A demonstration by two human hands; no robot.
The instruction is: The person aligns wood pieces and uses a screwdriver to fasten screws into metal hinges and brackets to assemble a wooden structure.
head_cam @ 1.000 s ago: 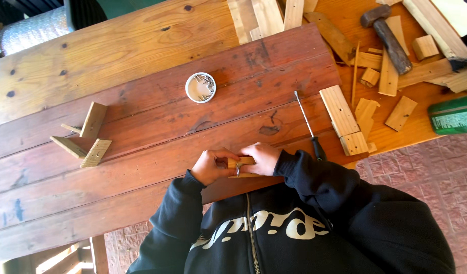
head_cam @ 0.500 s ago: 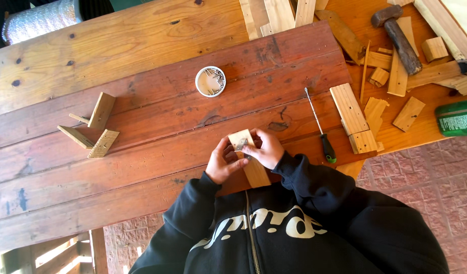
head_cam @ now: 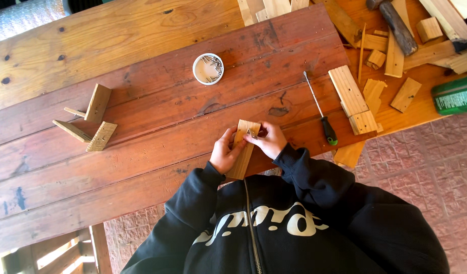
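Note:
My left hand point(head_cam: 224, 152) grips a light wooden strip point(head_cam: 242, 152) by its left edge. The strip lies lengthwise away from me, over the near edge of the dark red plank table point(head_cam: 142, 152). My right hand point(head_cam: 270, 140) pinches a small metal piece point(head_cam: 252, 133) against the strip's far end. What kind of piece it is cannot be made out. Both sleeves are black.
A white round dish of small metal fasteners point(head_cam: 208, 68) sits further out. A screwdriver point(head_cam: 320, 110) lies to the right, beside stacked wood blocks point(head_cam: 351, 99), offcuts, a hammer point(head_cam: 396, 23) and a green tin point(head_cam: 454, 94). Small joined wood pieces point(head_cam: 89, 119) lie at left.
The strip has been turned from crosswise at the table edge to lengthwise and brought further onto the table. Both hands moved up with it, and the right hand now pinches at its far end.

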